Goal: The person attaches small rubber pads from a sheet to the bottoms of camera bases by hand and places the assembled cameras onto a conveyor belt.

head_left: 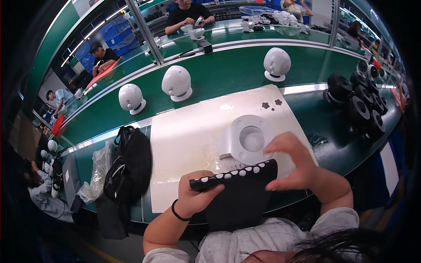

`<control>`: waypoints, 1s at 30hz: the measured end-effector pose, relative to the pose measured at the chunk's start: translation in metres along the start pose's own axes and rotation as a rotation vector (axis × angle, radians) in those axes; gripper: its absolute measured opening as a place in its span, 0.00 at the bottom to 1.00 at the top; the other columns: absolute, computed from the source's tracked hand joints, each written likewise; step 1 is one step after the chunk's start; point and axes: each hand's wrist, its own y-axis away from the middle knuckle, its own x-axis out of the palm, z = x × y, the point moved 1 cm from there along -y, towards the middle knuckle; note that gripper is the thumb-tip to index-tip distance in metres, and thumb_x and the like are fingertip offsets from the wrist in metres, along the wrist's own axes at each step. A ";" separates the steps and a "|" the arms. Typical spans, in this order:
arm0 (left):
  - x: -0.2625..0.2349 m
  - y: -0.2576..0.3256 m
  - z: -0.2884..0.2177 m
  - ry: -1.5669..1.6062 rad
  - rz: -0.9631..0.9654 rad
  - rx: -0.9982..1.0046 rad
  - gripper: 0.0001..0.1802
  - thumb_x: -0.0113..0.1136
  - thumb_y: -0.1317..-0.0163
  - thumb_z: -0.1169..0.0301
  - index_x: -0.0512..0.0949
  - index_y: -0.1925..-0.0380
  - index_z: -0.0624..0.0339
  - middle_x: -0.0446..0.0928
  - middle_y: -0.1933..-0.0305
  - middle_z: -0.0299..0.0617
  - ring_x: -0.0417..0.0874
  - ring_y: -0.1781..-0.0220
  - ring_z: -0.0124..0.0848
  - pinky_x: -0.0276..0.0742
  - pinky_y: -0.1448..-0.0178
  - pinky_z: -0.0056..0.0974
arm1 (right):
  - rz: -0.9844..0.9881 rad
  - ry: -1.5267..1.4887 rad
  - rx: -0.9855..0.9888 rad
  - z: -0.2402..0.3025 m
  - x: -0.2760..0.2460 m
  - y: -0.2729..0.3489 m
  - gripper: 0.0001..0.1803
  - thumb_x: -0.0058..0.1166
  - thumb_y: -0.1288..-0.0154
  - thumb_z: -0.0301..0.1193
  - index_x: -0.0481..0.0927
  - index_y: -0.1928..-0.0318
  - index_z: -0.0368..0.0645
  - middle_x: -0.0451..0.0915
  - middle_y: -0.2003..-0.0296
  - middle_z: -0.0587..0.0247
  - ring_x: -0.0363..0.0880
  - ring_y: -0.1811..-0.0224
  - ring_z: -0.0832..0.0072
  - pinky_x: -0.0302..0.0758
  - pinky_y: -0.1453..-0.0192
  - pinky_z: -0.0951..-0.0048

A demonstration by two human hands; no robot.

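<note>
My left hand [197, 195] grips one end of a black flexible sheet [239, 199]. The sheet's bent upper edge carries a row of several white round pads [242, 172], and its lower part hangs down in front of me. Close to the other end, my right hand [299, 161] is raised with thumb and fingers apart, and nothing shows between them. Just beyond the sheet lies a white plastic fixture [233, 140] with a round recess, partly covered by my right fingertips in this view. Small black pieces [265, 105] rest on the mat past it.
A pale mat [180, 131] covers part of the green bench. Three white rounded devices on stands [176, 83] line the far side. Black round parts [364, 101] are piled at right. A black bag [131, 164] and clear plastic [97, 171] lie left. Other people [189, 17] sit beyond.
</note>
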 end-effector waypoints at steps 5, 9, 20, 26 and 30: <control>0.012 -0.011 -0.019 0.190 -0.065 -0.210 0.07 0.63 0.53 0.81 0.75 0.73 0.66 0.73 0.77 0.37 0.71 0.78 0.21 0.66 0.75 0.26 | -0.084 -0.081 0.079 -0.004 0.010 0.008 0.22 0.65 0.57 0.25 0.74 0.58 0.42 0.74 0.67 0.62 0.74 0.67 0.72 0.71 0.63 0.75; 0.002 -0.006 0.004 -0.084 0.043 0.076 0.08 0.63 0.56 0.83 0.75 0.75 0.66 0.73 0.78 0.41 0.74 0.78 0.28 0.68 0.74 0.29 | -0.101 -0.196 0.248 0.002 0.006 0.008 0.18 0.62 0.52 0.25 0.74 0.58 0.41 0.76 0.66 0.63 0.74 0.67 0.77 0.70 0.62 0.76; 0.003 -0.010 -0.001 -0.141 0.024 0.095 0.07 0.63 0.57 0.83 0.73 0.80 0.66 0.72 0.82 0.42 0.73 0.81 0.32 0.66 0.76 0.32 | -0.109 -0.200 0.076 -0.006 -0.004 0.003 0.13 0.60 0.50 0.26 0.77 0.62 0.45 0.76 0.63 0.68 0.73 0.60 0.76 0.68 0.56 0.75; 0.004 -0.009 0.000 -0.145 0.024 0.080 0.07 0.63 0.56 0.82 0.73 0.80 0.64 0.70 0.83 0.40 0.71 0.83 0.31 0.63 0.78 0.31 | -0.140 0.196 -0.098 0.005 0.001 0.003 0.15 0.61 0.55 0.21 0.77 0.63 0.47 0.75 0.63 0.70 0.73 0.59 0.71 0.64 0.57 0.71; 0.004 -0.006 0.001 -0.179 0.017 -0.019 0.07 0.63 0.55 0.80 0.72 0.82 0.63 0.68 0.85 0.38 0.68 0.84 0.30 0.60 0.80 0.32 | -0.146 0.094 -0.150 0.004 0.003 0.006 0.20 0.61 0.56 0.20 0.75 0.59 0.46 0.75 0.64 0.67 0.73 0.61 0.70 0.63 0.57 0.70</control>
